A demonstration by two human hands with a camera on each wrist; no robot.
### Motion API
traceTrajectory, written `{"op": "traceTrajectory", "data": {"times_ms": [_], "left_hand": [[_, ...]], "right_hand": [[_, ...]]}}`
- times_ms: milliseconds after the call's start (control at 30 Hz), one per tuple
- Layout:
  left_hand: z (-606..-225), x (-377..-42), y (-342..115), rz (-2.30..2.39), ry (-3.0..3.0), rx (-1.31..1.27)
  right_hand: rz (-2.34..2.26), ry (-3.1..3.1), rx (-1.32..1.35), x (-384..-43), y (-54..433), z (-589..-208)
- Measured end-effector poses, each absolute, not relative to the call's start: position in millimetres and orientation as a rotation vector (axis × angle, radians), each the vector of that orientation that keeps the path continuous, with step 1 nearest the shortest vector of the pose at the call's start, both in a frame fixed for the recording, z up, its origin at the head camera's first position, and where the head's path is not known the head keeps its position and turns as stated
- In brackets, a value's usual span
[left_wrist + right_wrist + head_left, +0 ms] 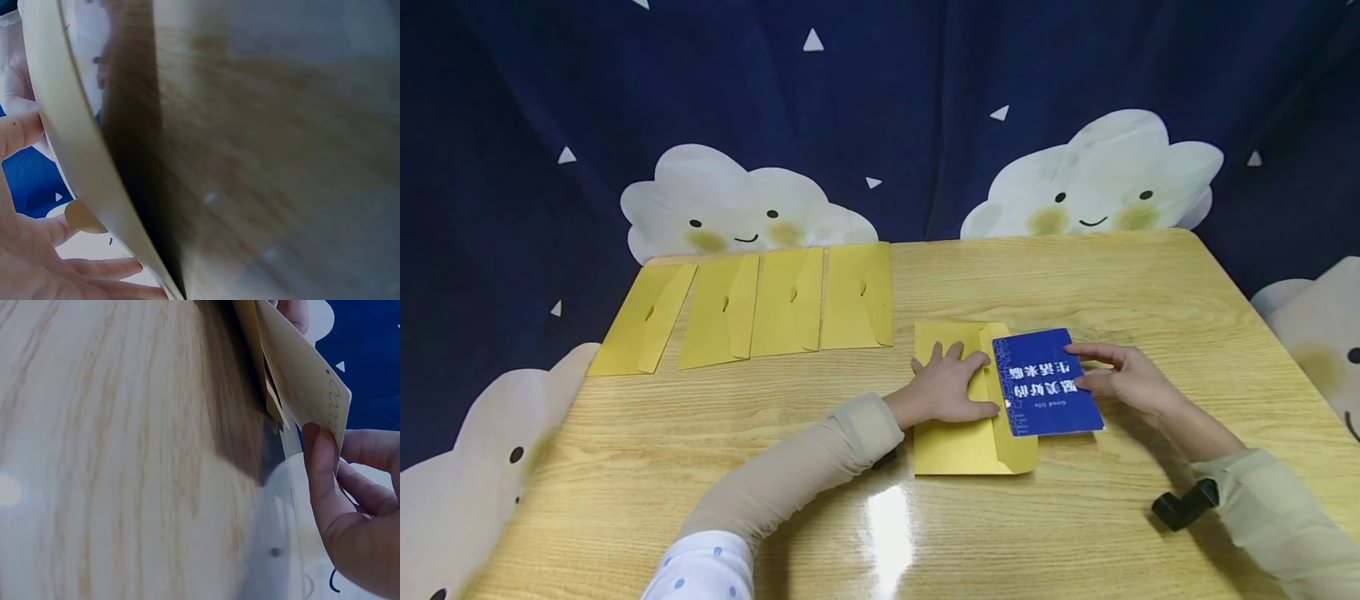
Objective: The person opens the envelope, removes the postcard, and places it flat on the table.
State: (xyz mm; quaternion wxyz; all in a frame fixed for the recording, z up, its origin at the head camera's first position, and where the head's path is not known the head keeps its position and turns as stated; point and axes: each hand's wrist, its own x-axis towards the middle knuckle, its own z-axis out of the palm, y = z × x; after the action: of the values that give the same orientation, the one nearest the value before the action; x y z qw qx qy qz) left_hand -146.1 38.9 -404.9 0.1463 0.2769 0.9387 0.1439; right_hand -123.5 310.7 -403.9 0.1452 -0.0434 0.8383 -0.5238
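Across the back, wide and dark: navy curtain, printed with smiling white clouds and little triangles. Below it, pale wood table, shining with glare at the near side. Reaching in from the bottom, left sleeve and right sleeve, both beige. Now to the right of centre: unfolded envelope, yellow, flat on the table, flap spread out to the right. Up to the left of it, four yellow envelopes in a row, folded over, small slits showing. And here, the card: blue-faced, upside-down white print from the head view, held at a tilt, left part over the flap, right part out over the table. Seen from the right wrist, pale underside with looped print. On to the left grip: spread wide, laid on the unfolded envelope, thumb tip just beside the card's left edge, nothing clasped. Right grip: drawn down to the card's thickness, pinching its right edge between thumb and fingers. Smallest of all, black block, right beside the right sleeve.
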Motion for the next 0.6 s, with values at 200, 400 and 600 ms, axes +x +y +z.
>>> {"op": "traceTrajectory", "data": {"times_ms": [200,400,600], "left_hand": [[-406,-147,40,0.405,2.702,0.794],[-405,-146,40,0.392,2.698,0.792],[-405,-146,39,0.393,2.695,0.795]], "right_hand": [[-1.5,2.458,-0.095,-122,318,-402],[-1.512,2.471,-0.079,-121,326,-404],[-1.521,2.46,-0.049,-121,333,-406]]}}
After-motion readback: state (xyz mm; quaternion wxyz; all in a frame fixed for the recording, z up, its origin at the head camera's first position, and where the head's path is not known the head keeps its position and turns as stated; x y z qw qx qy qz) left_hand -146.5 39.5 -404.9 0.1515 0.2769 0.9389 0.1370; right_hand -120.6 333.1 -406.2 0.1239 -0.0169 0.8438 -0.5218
